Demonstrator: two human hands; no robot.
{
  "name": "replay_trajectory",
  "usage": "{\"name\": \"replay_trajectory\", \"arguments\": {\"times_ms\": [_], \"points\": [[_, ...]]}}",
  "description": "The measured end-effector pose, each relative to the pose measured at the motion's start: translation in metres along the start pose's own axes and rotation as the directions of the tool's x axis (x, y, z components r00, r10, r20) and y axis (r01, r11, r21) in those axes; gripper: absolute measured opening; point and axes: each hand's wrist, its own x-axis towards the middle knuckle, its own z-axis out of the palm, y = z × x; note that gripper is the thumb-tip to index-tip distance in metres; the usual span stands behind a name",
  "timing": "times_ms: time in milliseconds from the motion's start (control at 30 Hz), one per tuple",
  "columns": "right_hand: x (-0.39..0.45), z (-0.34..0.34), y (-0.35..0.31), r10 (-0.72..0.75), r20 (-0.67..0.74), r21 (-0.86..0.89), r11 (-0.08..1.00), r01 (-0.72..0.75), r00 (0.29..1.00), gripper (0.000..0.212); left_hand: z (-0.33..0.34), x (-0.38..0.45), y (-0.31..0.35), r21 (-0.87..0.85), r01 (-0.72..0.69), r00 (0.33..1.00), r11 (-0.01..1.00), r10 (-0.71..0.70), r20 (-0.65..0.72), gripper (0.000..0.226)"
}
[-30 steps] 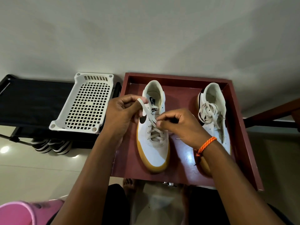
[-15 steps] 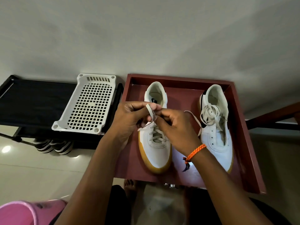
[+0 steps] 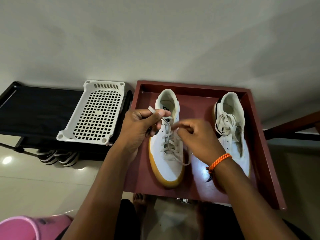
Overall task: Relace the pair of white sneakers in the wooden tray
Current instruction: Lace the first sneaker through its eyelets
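Observation:
Two white sneakers with gum soles stand in a dark red wooden tray [image 3: 258, 144]. The left sneaker [image 3: 167, 163] is laced partway up. My left hand [image 3: 138, 129] pinches one end of its white lace [image 3: 152, 110] beside the shoe's opening. My right hand [image 3: 197, 135], an orange cord at the wrist, pinches the other lace strand over the upper eyelets; a loose loop of it trails to the right of the toe box. The right sneaker [image 3: 232, 125] has no lace in its eyelets; a lace lies bundled on its tongue.
A white plastic grid basket [image 3: 95, 115] lies on a black rack [image 3: 34, 110] left of the tray, with striped sandals [image 3: 57, 157] beneath it. A pink object [image 3: 19, 229] sits at the bottom left. A grey wall rises behind; my bare feet show below the tray.
My hands, which met over the left sneaker half a second ago, have drawn apart: the left one pulled its lace end up and left, the right one shifted right over the eyelets.

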Motion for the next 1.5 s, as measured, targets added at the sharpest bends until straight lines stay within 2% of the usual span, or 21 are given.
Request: {"name": "replay_trajectory", "arguments": {"times_ms": [67,133,167,267,367,433,500,567,600,633,667,733,833,967,1100,1200,1333,1400,1500], "points": [[-0.001,0.013,-0.01,-0.041,-0.043,0.152,0.987,0.047,0.998,0.029,0.001,0.0,-0.002,0.014,0.004,1.0,1.0,-0.004,0.026,0.023],[-0.004,0.024,-0.014,-0.098,-0.003,0.161,0.982,0.097,0.995,0.017,0.003,0.0,-0.002,0.027,0.001,0.999,1.0,-0.002,0.035,0.035],[-0.005,0.025,-0.016,-0.117,0.015,0.15,0.982,0.114,0.993,0.017,0.003,0.0,-0.003,0.029,0.006,0.999,1.0,-0.007,0.036,0.038],[-0.003,0.017,-0.013,-0.037,0.142,0.212,0.977,0.006,0.989,0.03,0.001,0.002,-0.006,0.031,0.016,1.0,0.999,-0.016,0.002,0.026],[-0.001,-0.007,-0.002,0.006,0.281,0.067,0.997,-0.026,0.96,0.03,-0.004,0.003,-0.01,0.02,0.018,0.998,1.0,-0.017,-0.068,0.025],[-0.002,-0.017,0.006,0.071,0.342,-0.038,0.997,-0.061,0.937,0.029,-0.005,0.004,-0.012,0.054,0.027,0.999,0.998,-0.024,-0.049,0.027],[-0.003,-0.017,0.01,0.081,0.275,-0.1,0.993,-0.056,0.958,0.029,-0.003,0.005,-0.014,0.103,0.043,0.999,0.994,-0.043,0.001,0.028],[0.0,-0.011,0.01,-0.008,-0.003,-0.123,0.992,0.008,1.0,0.027,-0.001,0.007,-0.016,0.139,0.047,0.998,0.989,-0.052,0.033,0.028],[0.001,-0.007,0.006,-0.065,-0.137,-0.075,0.996,0.055,0.988,0.027,0.001,0.008,-0.017,0.149,0.045,0.998,0.988,-0.051,0.04,0.027],[0.002,-0.001,0.002,-0.105,-0.204,0.007,0.994,0.108,0.973,0.03,0.002,0.008,-0.017,0.153,0.042,0.998,0.987,-0.05,0.045,0.026],[0.003,0.004,-0.003,-0.118,-0.206,0.106,0.984,0.142,0.972,0.036,0.003,0.008,-0.017,0.15,0.039,0.998,0.988,-0.047,0.05,0.025],[0.002,0.017,-0.011,-0.083,-0.127,0.295,0.948,0.118,0.988,0.043,0.003,0.007,-0.017,0.137,0.032,0.996,0.99,-0.042,0.074,0.026],[0.002,0.028,-0.013,-0.02,-0.075,0.4,0.915,0.048,0.997,0.03,0.004,0.007,-0.018,0.119,0.015,0.994,0.993,-0.028,0.107,0.024],[0.004,0.02,-0.012,0.007,-0.076,0.284,0.959,0.015,0.997,0.022,0.004,0.009,-0.019,0.187,-0.009,0.994,0.982,-0.011,0.105,0.021],[0.003,0.019,-0.01,-0.081,-0.16,-0.037,0.996,0.076,0.984,0.018,-0.003,0.01,-0.023,0.26,-0.02,0.995,0.965,-0.005,0.097,0.016],[0.005,0.019,-0.004,-0.131,-0.231,-0.212,0.974,0.082,0.964,0.008,-0.007,0.011,-0.025,0.299,-0.039,0.998,0.953,0.023,0.054,0.014],[0.004,0.021,-0.001,-0.145,-0.246,-0.247,0.965,0.083,0.958,0.008,-0.005,0.011,-0.024,0.367,-0.01,1.0,0.93,0.013,-0.007,0.01],[0.003,0.023,-0.001,-0.176,-0.271,-0.3,0.95,0.09,0.946,0.008,-0.005,0.011,-0.027,0.464,0.034,0.997,0.885,0.001,-0.075,0.015],[0.001,0.028,-0.005,-0.262,-0.25,-0.483,0.868,0.114,0.932,0.01,-0.008,0.012,-0.033,0.594,0.104,0.985,0.798,0.002,-0.175,0.017]]}}
